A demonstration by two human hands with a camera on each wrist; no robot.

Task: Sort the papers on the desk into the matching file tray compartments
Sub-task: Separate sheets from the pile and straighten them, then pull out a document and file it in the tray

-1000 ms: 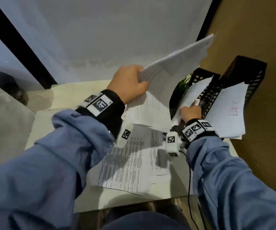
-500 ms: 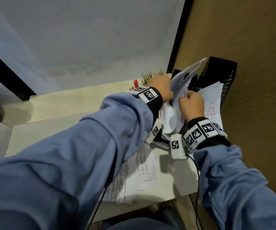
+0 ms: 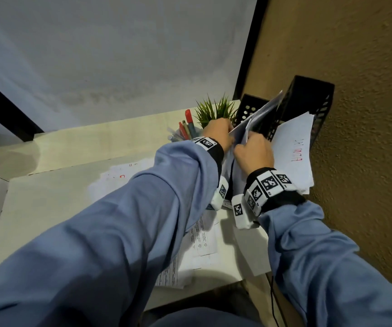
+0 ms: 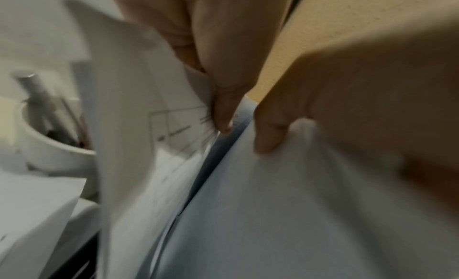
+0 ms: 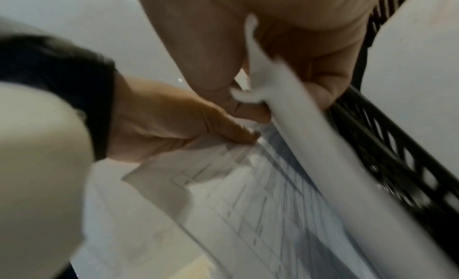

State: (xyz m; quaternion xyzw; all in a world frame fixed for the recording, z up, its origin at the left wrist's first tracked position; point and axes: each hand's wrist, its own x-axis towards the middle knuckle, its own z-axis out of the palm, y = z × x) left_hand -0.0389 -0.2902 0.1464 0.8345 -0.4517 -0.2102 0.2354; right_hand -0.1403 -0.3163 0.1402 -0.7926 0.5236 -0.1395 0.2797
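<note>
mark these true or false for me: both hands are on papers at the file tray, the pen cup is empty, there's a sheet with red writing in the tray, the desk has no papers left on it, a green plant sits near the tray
1. Both hands are on papers at the file tray. True: the left hand and right hand each pinch sheets at the black file tray.
2. The pen cup is empty. False: the pen cup holds several pens.
3. A sheet with red writing is in the tray. True: the sheet with red writing leans out of it.
4. No papers remain on the desk. False: printed papers lie on the desk.
5. A green plant sits near the tray. True: the plant stands beside it.
</note>
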